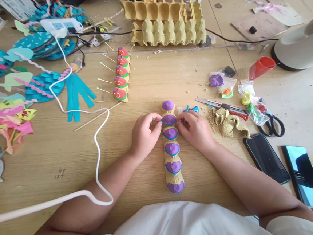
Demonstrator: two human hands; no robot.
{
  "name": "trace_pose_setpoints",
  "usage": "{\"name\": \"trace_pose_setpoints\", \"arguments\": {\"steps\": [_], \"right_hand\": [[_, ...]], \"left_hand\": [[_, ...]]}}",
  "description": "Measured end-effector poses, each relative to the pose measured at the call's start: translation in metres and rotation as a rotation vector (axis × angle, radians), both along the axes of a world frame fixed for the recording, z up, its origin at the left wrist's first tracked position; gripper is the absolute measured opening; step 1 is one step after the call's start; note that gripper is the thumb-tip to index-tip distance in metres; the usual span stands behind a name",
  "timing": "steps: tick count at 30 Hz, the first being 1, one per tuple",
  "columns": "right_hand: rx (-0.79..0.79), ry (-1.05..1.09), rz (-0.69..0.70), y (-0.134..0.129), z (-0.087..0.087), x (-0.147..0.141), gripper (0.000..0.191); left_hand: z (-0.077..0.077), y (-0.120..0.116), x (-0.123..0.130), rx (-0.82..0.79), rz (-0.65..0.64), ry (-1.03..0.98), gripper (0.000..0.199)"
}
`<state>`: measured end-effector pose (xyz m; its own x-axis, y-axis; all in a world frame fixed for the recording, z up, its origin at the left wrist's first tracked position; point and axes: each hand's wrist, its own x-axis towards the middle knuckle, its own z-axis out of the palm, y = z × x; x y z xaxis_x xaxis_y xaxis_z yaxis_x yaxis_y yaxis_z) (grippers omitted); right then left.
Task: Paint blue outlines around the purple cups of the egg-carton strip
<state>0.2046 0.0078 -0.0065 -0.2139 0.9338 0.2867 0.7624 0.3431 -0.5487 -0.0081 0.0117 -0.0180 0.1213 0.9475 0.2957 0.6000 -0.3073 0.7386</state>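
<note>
1. The white cord [95, 137] loops across the tabletop and crosses in front of the left forearm [97, 190]; whether they touch, I cannot tell. A sweep of that arm could snag it.
2. The thin stick [98, 116] reaches close to the strip of smiling faces [121, 75]. If the cord drags the stick, it could knock that strip or bend its fine pins.
3. The left hand [147, 133] has thumb and forefinger nearly together at the left edge of the purple-topped carton strip [172, 149], beside its second bump from the far end. Too hard a press could dent the cardboard or smear the blue edging.
4. That strip lies lengthwise between the hands, which are apart. Uneven pressure could skew it — it looks light.
5. The right hand [197, 130] is bent at the strip's right edge, fingertips close together; whether either hand pinches anything, I cannot tell.
6. The knife [223, 108] lies just beyond the right hand, blade out and pointing left — a careless reach for the blue lump [192, 109] could cut a finger.
</note>
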Motion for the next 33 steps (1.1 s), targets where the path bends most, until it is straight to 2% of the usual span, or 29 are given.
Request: {"name": "trace_pose_setpoints", "arguments": {"steps": [17,22,27,33], "right_hand": [[-0.010,-0.034,-0.032,-0.0040,0.0020,0.0018,0.013],[-0.048,-0.175,-0.032,-0.0056,0.0035,0.0016,0.016],[-0.133,-0.301,-0.028,-0.0064,0.0092,-0.0008,0.021],[-0.101,-0.209,-0.025,-0.0080,0.0050,0.0003,0.023]], "left_hand": [[0.0009,0.0014,-0.0015,0.027,-0.005,0.020,0.009],[-0.0014,0.0025,-0.0041,0.070,-0.013,0.043,0.012],[-0.0038,0.0023,-0.0041,0.142,-0.018,0.189,0.013],[-0.0067,0.0015,-0.0062,0.102,-0.059,0.137,0.014]]}}
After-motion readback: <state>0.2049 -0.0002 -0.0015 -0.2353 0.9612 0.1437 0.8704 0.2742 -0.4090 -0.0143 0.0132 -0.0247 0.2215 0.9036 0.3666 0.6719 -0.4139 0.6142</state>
